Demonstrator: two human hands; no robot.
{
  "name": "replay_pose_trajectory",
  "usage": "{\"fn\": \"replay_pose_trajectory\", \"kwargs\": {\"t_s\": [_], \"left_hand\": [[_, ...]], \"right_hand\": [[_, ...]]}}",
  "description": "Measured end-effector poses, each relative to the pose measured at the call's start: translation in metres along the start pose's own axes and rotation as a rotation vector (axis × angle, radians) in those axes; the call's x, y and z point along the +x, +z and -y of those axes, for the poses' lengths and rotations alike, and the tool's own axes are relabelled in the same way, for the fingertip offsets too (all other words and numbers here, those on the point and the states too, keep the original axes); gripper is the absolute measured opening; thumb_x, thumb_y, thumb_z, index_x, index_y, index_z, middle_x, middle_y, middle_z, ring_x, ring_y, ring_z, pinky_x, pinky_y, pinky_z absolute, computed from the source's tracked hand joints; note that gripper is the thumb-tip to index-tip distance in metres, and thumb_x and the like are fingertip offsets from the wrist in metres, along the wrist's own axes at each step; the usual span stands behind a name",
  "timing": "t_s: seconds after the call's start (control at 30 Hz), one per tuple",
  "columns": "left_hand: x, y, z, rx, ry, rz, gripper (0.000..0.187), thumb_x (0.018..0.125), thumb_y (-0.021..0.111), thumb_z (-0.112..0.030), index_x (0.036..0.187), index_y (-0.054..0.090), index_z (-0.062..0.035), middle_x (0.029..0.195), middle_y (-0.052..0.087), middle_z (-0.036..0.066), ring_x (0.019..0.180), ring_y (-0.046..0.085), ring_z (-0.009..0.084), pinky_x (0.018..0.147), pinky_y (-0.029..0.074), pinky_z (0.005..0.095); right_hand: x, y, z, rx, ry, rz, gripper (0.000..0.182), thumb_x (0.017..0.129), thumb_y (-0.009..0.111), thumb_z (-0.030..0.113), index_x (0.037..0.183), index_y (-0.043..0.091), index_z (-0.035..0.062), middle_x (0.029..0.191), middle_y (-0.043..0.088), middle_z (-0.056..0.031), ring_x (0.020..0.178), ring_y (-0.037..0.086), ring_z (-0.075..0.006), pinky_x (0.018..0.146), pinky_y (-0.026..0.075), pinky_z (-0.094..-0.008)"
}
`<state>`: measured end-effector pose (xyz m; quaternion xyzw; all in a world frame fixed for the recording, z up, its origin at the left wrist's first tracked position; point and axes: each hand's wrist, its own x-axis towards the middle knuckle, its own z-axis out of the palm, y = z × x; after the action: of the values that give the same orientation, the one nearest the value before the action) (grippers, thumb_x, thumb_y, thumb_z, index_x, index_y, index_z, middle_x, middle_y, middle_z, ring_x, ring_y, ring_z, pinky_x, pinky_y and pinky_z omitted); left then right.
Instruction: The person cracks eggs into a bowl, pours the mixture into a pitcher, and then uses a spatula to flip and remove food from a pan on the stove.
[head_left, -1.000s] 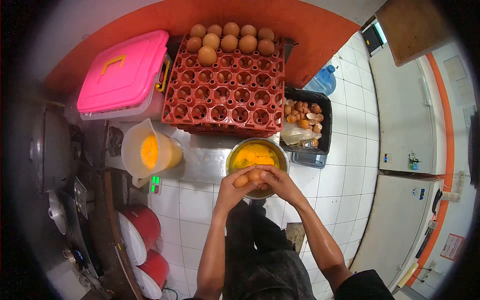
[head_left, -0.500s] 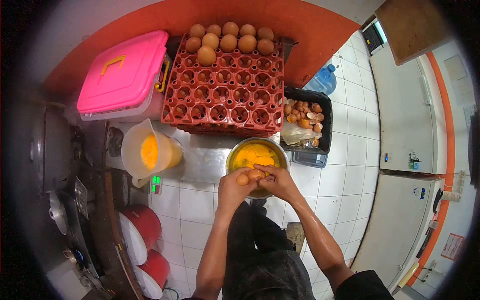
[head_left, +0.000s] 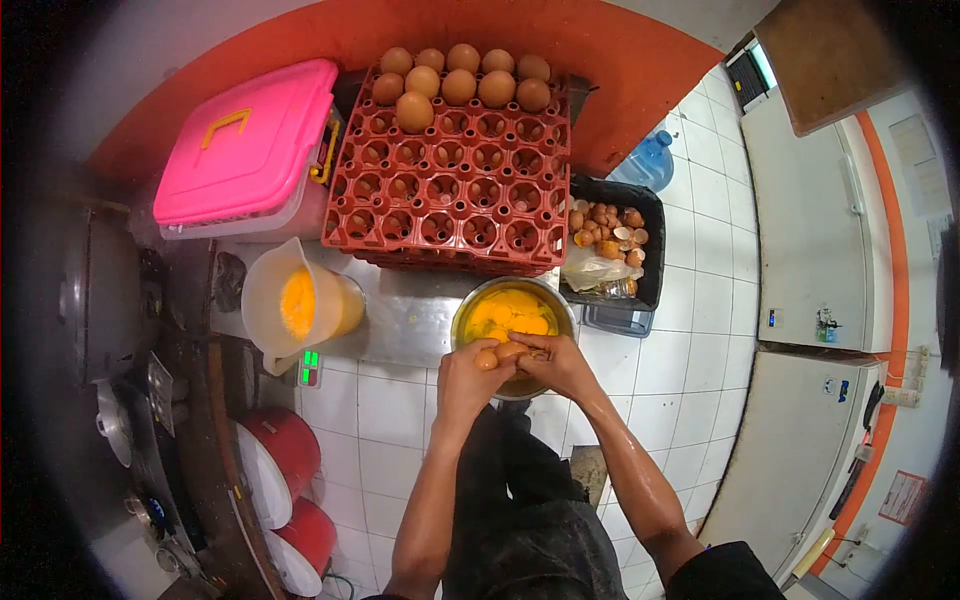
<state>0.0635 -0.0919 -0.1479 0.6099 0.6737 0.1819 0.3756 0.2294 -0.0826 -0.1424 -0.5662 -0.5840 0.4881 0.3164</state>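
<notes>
My left hand [head_left: 466,381] and my right hand [head_left: 556,364] meet over the near rim of a metal bowl [head_left: 563,312] full of raw yolks. The left hand grips one brown egg [head_left: 486,359]. A second brown egg [head_left: 511,351] sits beside it between the fingertips of both hands, touching the first egg. Behind the bowl stands a stack of red egg trays [head_left: 450,185] with several brown eggs [head_left: 460,80] along its far rows.
A plastic jug [head_left: 295,303] with yellow liquid stands left of the bowl on the steel counter [head_left: 400,315]. A pink-lidded box [head_left: 245,145] sits far left. A black bin of eggshells [head_left: 612,232] is at the right. Red buckets [head_left: 280,460] stand on the tiled floor.
Both hands with the two eggs have shifted slightly forward, from the bowl's near edge to over the bowl.
</notes>
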Motion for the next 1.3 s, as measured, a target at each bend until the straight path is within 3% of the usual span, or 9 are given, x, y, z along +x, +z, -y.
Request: {"fn": "replay_pose_trajectory", "kwargs": {"t_s": [0.23, 0.33, 0.4, 0.6, 0.7, 0.83, 1.03, 1.13, 1.3], "left_hand": [[0.007, 0.001, 0.005, -0.037, 0.11, 0.016, 0.036, 0.066, 0.077, -0.017, 0.098, 0.068, -0.0028, 0.087, 0.068, 0.018, 0.081, 0.066, 0.0329, 0.072, 0.053, 0.0365], [0.011, 0.007, 0.009, -0.018, 0.19, -0.032, 0.037, 0.066, 0.076, -0.014, 0.1, 0.068, -0.0027, 0.092, 0.067, 0.018, 0.084, 0.066, 0.033, 0.073, 0.053, 0.0365], [0.011, 0.009, 0.009, -0.156, 0.14, -0.045, 0.038, 0.066, 0.075, -0.013, 0.101, 0.067, -0.0022, 0.094, 0.067, 0.019, 0.085, 0.066, 0.0328, 0.075, 0.053, 0.0364], [0.014, 0.012, 0.009, -0.079, 0.137, -0.028, 0.039, 0.066, 0.075, -0.011, 0.102, 0.066, -0.0019, 0.095, 0.067, 0.018, 0.087, 0.067, 0.0303, 0.078, 0.052, 0.0347], [0.014, 0.007, 0.009, -0.294, 0.101, -0.003, 0.039, 0.066, 0.075, -0.011, 0.103, 0.066, -0.0019, 0.094, 0.068, 0.017, 0.087, 0.067, 0.027, 0.078, 0.052, 0.0334], [0.015, 0.008, 0.017, -0.284, 0.156, -0.026, 0.038, 0.067, 0.075, -0.011, 0.103, 0.066, -0.0012, 0.093, 0.068, 0.017, 0.086, 0.067, 0.0233, 0.078, 0.052, 0.0318], [0.021, -0.021, 0.015, -0.368, 0.107, 0.116, 0.037, 0.069, 0.073, -0.012, 0.104, 0.066, -0.0019, 0.091, 0.068, 0.017, 0.084, 0.067, 0.0213, 0.078, 0.051, 0.0309], [0.024, -0.029, 0.014, -0.35, 0.087, 0.23, 0.035, 0.071, 0.072, -0.012, 0.104, 0.066, -0.0031, 0.092, 0.068, 0.017, 0.086, 0.067, 0.0237, 0.077, 0.051, 0.0311], [0.028, -0.039, 0.014, -0.114, 0.31, 0.147, 0.037, 0.07, 0.071, -0.013, 0.105, 0.066, -0.0067, 0.094, 0.065, 0.012, 0.085, 0.064, 0.0295, 0.076, 0.051, 0.0355]], "right_hand": [[0.003, -0.011, 0.032, -0.156, 0.007, 0.015, 0.043, 0.075, 0.066, 0.006, 0.118, 0.063, 0.006, 0.079, 0.068, -0.0091, 0.07, 0.058, -0.0068, 0.067, 0.049, -0.0216], [0.003, -0.012, 0.031, -0.007, 0.148, 0.045, 0.043, 0.074, 0.067, 0.004, 0.117, 0.063, 0.0053, 0.088, 0.069, -0.0121, 0.071, 0.06, -0.0078, 0.067, 0.051, -0.0226], [0.006, -0.008, 0.018, -0.078, -0.102, -0.012, 0.043, 0.073, 0.066, 0.004, 0.116, 0.063, 0.0037, 0.1, 0.068, -0.0149, 0.074, 0.062, -0.0101, 0.069, 0.052, -0.0238], [0.005, -0.008, 0.022, -0.081, -0.062, -0.021, 0.042, 0.071, 0.066, 0.004, 0.113, 0.064, 0.0016, 0.107, 0.066, -0.0174, 0.086, 0.066, -0.0205, 0.076, 0.052, -0.028], [0.005, -0.002, -0.01, -0.227, -0.129, -0.013, 0.042, 0.07, 0.066, 0.004, 0.112, 0.064, 0.0011, 0.106, 0.066, -0.0174, 0.09, 0.066, -0.0229, 0.078, 0.052, -0.0301], [0.004, -0.001, -0.015, -0.202, -0.141, -0.034, 0.043, 0.07, 0.066, 0.005, 0.112, 0.064, 0.002, 0.104, 0.066, -0.0171, 0.089, 0.066, -0.0217, 0.079, 0.051, -0.0308], [0.005, -0.012, 0.016, -0.172, 0.052, 0.07, 0.045, 0.069, 0.067, 0.007, 0.114, 0.065, 0.0065, 0.101, 0.067, -0.0158, 0.087, 0.067, -0.0196, 0.079, 0.052, -0.0295], [0.007, -0.01, 0.0, -0.177, -0.069, 0.073, 0.047, 0.068, 0.068, 0.006, 0.115, 0.064, 0.0082, 0.104, 0.067, -0.0149, 0.088, 0.066, -0.0227, 0.081, 0.052, -0.0307], [0.015, -0.013, -0.001, -0.292, -0.109, 0.179, 0.048, 0.07, 0.065, 0.002, 0.117, 0.063, 0.01, 0.123, 0.057, -0.0126, 0.112, 0.054, -0.0315, 0.096, 0.045, -0.0371]]}}
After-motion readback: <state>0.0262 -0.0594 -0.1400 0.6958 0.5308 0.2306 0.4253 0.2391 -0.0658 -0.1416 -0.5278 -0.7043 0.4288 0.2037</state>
